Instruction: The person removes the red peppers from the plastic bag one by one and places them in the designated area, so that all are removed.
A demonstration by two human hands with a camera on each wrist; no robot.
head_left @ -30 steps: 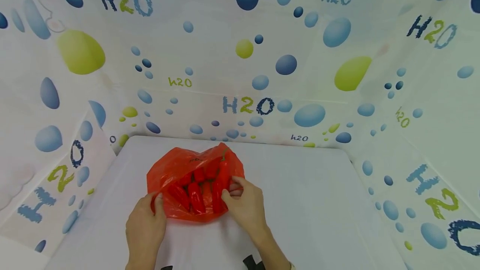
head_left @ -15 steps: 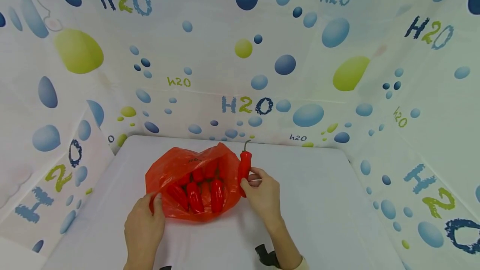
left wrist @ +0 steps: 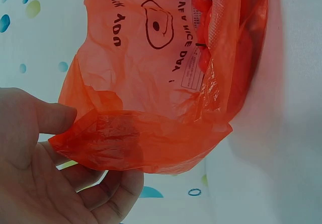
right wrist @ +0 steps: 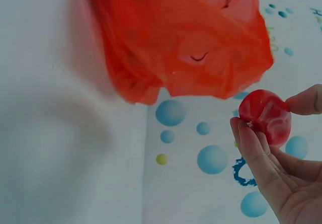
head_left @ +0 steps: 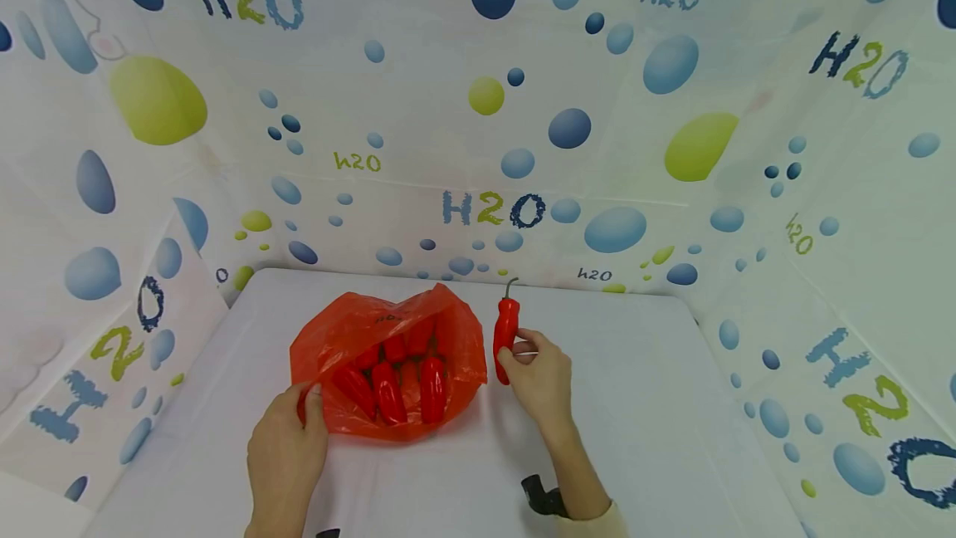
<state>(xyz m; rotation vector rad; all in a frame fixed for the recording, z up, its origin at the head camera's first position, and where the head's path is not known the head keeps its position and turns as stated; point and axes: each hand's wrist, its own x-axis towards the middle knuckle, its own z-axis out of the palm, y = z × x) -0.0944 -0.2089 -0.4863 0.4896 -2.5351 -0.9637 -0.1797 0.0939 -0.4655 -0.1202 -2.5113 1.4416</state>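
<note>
A thin red plastic bag lies on the table with its mouth spread toward me, and several red chili peppers show inside. My left hand pinches the bag's left edge between thumb and fingers; in the left wrist view the thumb presses the film against the fingers of that hand. Right of the bag, my right hand holds one red chili pepper upright, green stem on top, apart from the bag. The right wrist view shows this pepper end-on between thumb and fingertips.
Under everything is a white table. Behind and at both sides hangs a white curtain printed with blue and green drops and H2O lettering. A black wrist mount sits by the right forearm.
My right hand has drawn one chili pepper out of the bag and carried it to the right. The left hand keeps its pinch on the bag's edge, nearly still.
</note>
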